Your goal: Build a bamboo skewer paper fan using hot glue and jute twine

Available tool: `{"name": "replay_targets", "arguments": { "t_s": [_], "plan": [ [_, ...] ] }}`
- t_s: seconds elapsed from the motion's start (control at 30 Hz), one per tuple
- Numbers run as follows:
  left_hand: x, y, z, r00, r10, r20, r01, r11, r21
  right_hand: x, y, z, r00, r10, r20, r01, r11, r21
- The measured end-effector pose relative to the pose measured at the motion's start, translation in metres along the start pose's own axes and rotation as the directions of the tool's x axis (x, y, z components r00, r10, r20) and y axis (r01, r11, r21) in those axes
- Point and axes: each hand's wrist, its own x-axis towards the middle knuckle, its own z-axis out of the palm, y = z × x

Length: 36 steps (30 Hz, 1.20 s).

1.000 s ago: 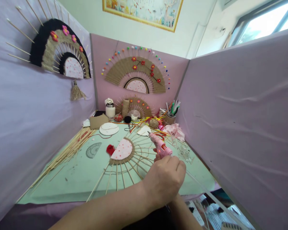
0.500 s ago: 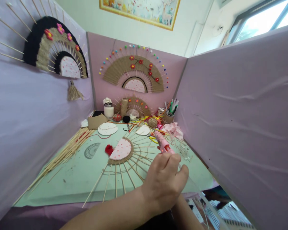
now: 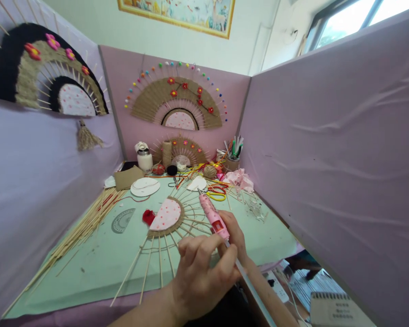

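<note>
My right hand [image 3: 234, 231] is wrapped round a pink patterned hot glue gun [image 3: 211, 213], its nozzle pointing away from me over the table. From the gun's back end a long, clear glue stick [image 3: 250, 281] runs down toward me. My left hand [image 3: 204, 277] is closed at the rear of the gun, thumb and fingers about the glue stick; the exact contact is partly hidden. Left of the gun lies a half-round fan frame [image 3: 167, 215] with a dotted pink centre, a twine border and thin sticks fanning out. Beside it sits a red bundle [image 3: 148, 217].
A pile of thin sticks [image 3: 85, 222] and a clear protractor [image 3: 122, 221] lie to the left. Yellow-handled scissors [image 3: 216, 196], a white disc [image 3: 145, 186] and a twine ball [image 3: 210, 171] are farther back. Purple partitions [image 3: 327, 150] flank the table; finished fans [image 3: 177, 100] hang ahead.
My left hand has moved down and left along the back of the glue gun, uncovering my right hand and the glue stick. The whole view has shifted toward the right.
</note>
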Motion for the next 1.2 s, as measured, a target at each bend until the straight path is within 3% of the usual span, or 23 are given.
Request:
{"name": "replay_targets", "arguments": {
  "t_s": [0.2,0.5,0.87,1.03,1.2],
  "plan": [
    [-0.004,-0.004,0.000,0.997,-0.053,0.052,0.051,0.998,0.034,0.002,-0.002,0.000,0.989,-0.145,0.012,0.145,0.989,-0.010],
    [-0.011,-0.004,-0.001,0.984,-0.155,0.085,0.158,0.987,-0.034,-0.002,0.003,-0.001,0.985,-0.171,0.032,0.173,0.982,-0.077],
    [-0.022,-0.012,0.004,0.977,-0.169,0.132,0.178,0.982,-0.062,-0.004,0.004,0.000,0.986,-0.160,0.039,0.164,0.974,-0.156],
    [-0.028,-0.016,0.004,0.970,-0.242,0.017,0.243,0.967,-0.071,-0.004,-0.001,0.000,0.991,-0.123,0.045,0.130,0.972,-0.198],
    [-0.031,-0.018,0.004,0.991,-0.131,0.029,0.134,0.965,-0.226,-0.002,-0.006,0.003,0.993,-0.115,0.030,0.118,0.976,-0.181]
  ]
}}
